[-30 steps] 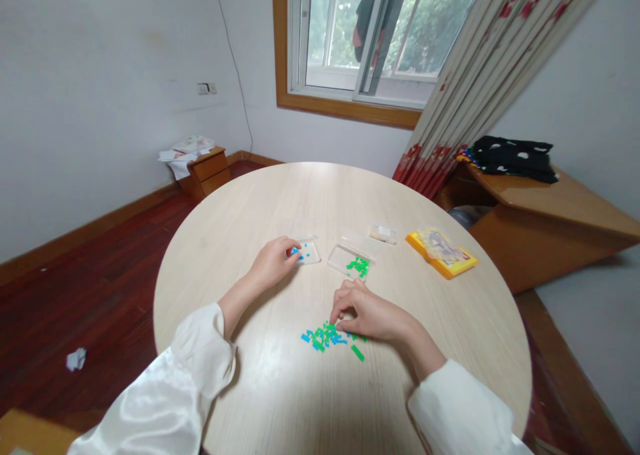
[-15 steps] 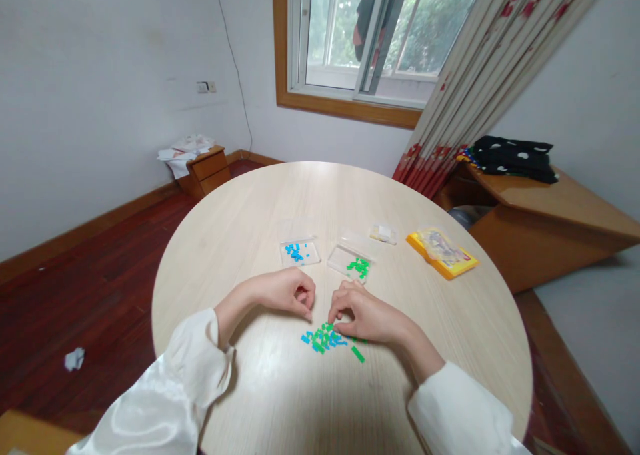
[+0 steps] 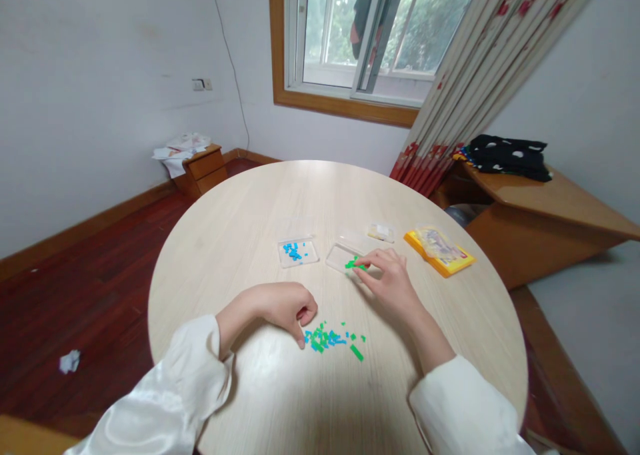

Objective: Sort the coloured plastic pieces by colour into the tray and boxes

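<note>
A loose pile of small green and blue pieces lies on the round wooden table. My left hand rests curled at the pile's left edge, its fingertips pinched down against the pieces. My right hand reaches to the clear tray holding green pieces, fingers pinched over it; what they hold is too small to name. A second clear tray with blue pieces sits to the left of it, untouched.
A small clear box and a yellow booklet in plastic lie at the table's right. Beyond stand a wooden desk with dark cloth, a curtain, a window and a small bedside cabinet.
My left hand came back from the blue tray to the pile's left edge. My right hand left the pile and moved up to the green tray.
</note>
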`<act>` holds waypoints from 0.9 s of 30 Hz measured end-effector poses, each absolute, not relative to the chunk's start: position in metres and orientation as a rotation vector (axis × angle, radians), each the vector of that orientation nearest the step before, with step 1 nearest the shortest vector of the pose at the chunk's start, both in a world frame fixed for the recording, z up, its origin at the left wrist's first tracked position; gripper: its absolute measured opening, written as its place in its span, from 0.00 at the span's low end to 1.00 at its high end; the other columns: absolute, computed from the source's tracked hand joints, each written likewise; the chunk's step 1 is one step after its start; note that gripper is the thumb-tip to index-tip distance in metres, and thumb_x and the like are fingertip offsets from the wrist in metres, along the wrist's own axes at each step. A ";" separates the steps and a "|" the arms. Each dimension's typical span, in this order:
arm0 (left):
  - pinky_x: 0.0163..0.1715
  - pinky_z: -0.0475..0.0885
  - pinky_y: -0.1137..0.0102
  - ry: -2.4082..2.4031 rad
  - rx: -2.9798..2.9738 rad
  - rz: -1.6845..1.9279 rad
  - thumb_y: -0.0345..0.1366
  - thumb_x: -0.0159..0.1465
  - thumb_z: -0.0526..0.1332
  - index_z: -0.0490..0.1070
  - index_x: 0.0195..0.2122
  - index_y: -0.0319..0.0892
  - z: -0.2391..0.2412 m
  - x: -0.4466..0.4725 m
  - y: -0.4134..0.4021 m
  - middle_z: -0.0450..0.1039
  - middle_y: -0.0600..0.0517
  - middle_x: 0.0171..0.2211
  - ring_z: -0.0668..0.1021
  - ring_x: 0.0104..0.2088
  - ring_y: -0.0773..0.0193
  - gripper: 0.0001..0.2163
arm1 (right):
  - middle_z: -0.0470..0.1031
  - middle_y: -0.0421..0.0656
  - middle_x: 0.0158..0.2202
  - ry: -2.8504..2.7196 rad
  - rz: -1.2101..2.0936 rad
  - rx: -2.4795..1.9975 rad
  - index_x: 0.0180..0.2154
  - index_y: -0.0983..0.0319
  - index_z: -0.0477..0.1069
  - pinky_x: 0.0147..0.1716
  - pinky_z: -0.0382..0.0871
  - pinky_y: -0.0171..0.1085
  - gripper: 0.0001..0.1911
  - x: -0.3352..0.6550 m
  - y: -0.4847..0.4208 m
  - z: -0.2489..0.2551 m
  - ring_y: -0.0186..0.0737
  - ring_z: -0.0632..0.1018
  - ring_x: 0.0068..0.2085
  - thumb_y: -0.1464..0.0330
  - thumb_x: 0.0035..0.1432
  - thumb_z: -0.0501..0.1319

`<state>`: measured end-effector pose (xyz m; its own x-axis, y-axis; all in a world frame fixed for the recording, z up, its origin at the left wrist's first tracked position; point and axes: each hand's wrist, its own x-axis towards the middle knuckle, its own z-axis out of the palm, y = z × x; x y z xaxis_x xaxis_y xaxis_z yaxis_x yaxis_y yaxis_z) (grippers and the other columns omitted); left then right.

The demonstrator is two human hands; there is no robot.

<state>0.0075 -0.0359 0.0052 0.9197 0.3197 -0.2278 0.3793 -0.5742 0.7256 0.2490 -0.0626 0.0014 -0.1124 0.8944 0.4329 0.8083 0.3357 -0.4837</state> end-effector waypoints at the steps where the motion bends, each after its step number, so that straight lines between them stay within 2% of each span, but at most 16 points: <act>1: 0.19 0.53 0.76 0.503 2.251 -0.095 0.34 0.45 0.71 0.65 0.20 0.40 0.006 0.009 -0.037 0.59 0.61 0.16 0.60 0.18 0.74 0.13 | 0.75 0.43 0.31 -1.885 0.093 -1.520 0.31 0.58 0.75 0.40 0.54 0.44 0.08 0.251 -0.060 -0.001 0.45 0.70 0.38 0.64 0.56 0.59; 6: 0.20 0.55 0.75 0.560 2.309 -0.118 0.30 0.46 0.70 0.68 0.22 0.40 0.006 0.011 -0.038 0.60 0.60 0.17 0.62 0.18 0.73 0.09 | 0.74 0.44 0.30 -1.725 -0.092 -1.580 0.37 0.59 0.76 0.37 0.53 0.42 0.12 0.256 -0.055 -0.007 0.46 0.70 0.37 0.61 0.58 0.57; 12: 0.21 0.57 0.76 0.626 2.302 -0.132 0.26 0.48 0.65 0.71 0.23 0.39 0.005 0.009 -0.034 0.63 0.59 0.18 0.64 0.19 0.73 0.03 | 0.75 0.44 0.31 -1.713 -0.104 -1.581 0.36 0.60 0.76 0.36 0.53 0.42 0.13 0.257 -0.056 -0.006 0.46 0.71 0.37 0.61 0.59 0.55; 19: 0.21 0.58 0.76 0.669 2.260 -0.101 0.28 0.50 0.62 0.73 0.24 0.38 0.012 0.006 -0.032 0.62 0.58 0.18 0.64 0.20 0.73 0.00 | 0.75 0.44 0.30 -1.700 -0.065 -1.559 0.36 0.60 0.76 0.37 0.54 0.42 0.11 0.255 -0.058 -0.004 0.46 0.72 0.37 0.63 0.58 0.57; 23: 0.22 0.58 0.75 0.806 2.188 0.095 0.32 0.52 0.61 0.73 0.25 0.36 0.015 0.001 -0.025 0.63 0.57 0.19 0.65 0.21 0.72 0.04 | 0.75 0.44 0.30 -1.726 0.068 -1.460 0.34 0.61 0.76 0.38 0.57 0.42 0.08 0.251 -0.060 -0.002 0.44 0.72 0.36 0.67 0.56 0.58; 27: 0.24 0.59 0.74 1.056 2.168 0.446 0.32 0.54 0.60 0.73 0.26 0.36 0.011 -0.002 -0.013 0.66 0.55 0.21 0.66 0.23 0.70 0.05 | 0.75 0.42 0.30 -1.963 0.426 -1.293 0.32 0.60 0.76 0.41 0.59 0.42 0.05 0.236 -0.069 0.001 0.41 0.73 0.36 0.69 0.55 0.60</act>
